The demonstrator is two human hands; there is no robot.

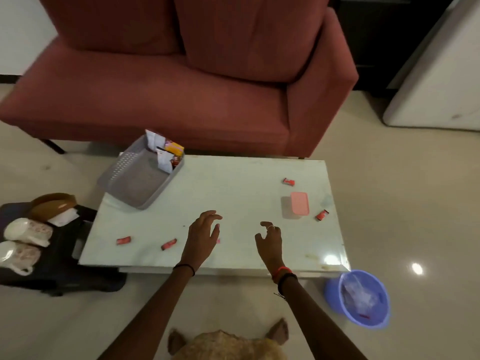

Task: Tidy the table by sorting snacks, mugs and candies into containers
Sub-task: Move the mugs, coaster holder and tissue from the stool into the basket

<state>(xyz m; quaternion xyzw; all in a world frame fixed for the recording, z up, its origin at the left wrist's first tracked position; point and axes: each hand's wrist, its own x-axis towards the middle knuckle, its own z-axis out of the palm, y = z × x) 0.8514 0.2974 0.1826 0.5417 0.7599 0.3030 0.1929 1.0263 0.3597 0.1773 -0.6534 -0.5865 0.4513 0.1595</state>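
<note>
We hold both hands above the near half of the counter [233,193], empty: the left hand [201,236] spread wide with fingers fanned, the right hand [270,241] half-curled and loose, gripping nothing. A sliver of pink wrapper [218,241] shows just past the left hand's edge; we cannot tell what it is.

Four red candies lie loose on the counter. Two sit toward the near left edge, one [123,240] closer to the corner and one [168,244] just left of our left hand. Two sit toward the right edge, one [288,181] beyond the pink-lidded box [298,205] and one [322,215] just beside it on the near side.

We judge the candies to be the step in hand. It would go best if each hand worked its own side, pinching each flat wrapper by its short ends, and if the box lid came off first, should that box be their container.

At the far left corner one grey basket [140,178] overhangs the edge, with several snack packets [166,154] bunched in its far end; we cannot count them. Two white mugs [27,232] lie on their sides on one dark tray [65,268] on the floor to the left. One blue bucket [358,298] stands on the floor by the near right corner.
</note>
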